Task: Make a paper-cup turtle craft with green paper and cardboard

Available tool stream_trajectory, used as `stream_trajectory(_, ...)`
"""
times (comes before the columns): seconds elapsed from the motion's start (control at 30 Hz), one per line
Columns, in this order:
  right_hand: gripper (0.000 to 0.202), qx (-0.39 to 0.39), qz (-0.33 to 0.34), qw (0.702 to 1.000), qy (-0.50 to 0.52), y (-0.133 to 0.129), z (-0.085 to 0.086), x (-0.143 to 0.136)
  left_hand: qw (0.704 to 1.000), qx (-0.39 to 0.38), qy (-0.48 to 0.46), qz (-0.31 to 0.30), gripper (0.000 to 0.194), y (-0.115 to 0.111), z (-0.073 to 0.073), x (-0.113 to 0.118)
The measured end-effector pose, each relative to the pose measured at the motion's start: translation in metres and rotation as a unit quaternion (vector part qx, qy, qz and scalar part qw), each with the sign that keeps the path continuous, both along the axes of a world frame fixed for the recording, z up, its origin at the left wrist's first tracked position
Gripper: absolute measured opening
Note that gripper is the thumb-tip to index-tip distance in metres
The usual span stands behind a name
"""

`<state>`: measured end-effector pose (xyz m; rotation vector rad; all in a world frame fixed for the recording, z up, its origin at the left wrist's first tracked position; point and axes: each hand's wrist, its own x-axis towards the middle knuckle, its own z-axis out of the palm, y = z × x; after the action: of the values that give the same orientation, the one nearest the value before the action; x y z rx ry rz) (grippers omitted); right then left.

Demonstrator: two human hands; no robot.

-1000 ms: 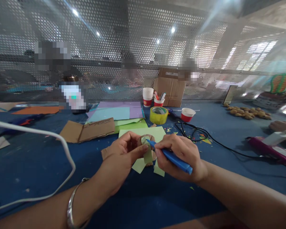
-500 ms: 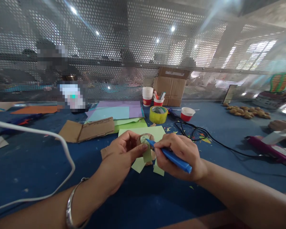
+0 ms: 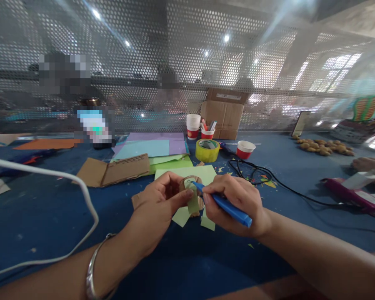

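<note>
My left hand [image 3: 161, 204] pinches a light green paper strip [image 3: 193, 204] together with a small rounded piece of cardboard [image 3: 197, 180] behind it. In my right hand [image 3: 236, 204] is a blue marker [image 3: 231, 210], gripped like a pen. Its tip touches the upper part of the strip, where a small dark curved line shows. Below my fingers, a green paper piece [image 3: 181, 216] and a second green paper piece [image 3: 208, 221] stick out. Behind both hands lies a light green sheet [image 3: 206, 170]; my left hand partly hides the cardboard.
Beyond my hands are yellow tape [image 3: 207, 151], a red-and-white paper cup [image 3: 245, 149], coloured sheets [image 3: 143, 148] and folded cardboard [image 3: 125, 170]. A white cable [image 3: 90, 204] arches at left. At right, a person's hand [image 3: 370, 164] is near a purple glue gun [image 3: 350, 193]; a black cord crosses the table.
The dark line on the green strip looks slightly longer beside the marker tip. Both hands keep nearly the same position and grip.
</note>
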<state>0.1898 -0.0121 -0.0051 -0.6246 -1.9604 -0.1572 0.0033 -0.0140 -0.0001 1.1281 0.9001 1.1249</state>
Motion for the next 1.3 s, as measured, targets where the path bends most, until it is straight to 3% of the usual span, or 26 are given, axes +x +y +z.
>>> stream_trajectory(1.3, 0.013, 0.001, 0.060, 0.998, -0.023, -0.0014, 0.0062, -0.0031, 0.999, -0.027, -0.017, -0.016, 0.033, 0.0003, -0.0011, 0.0007)
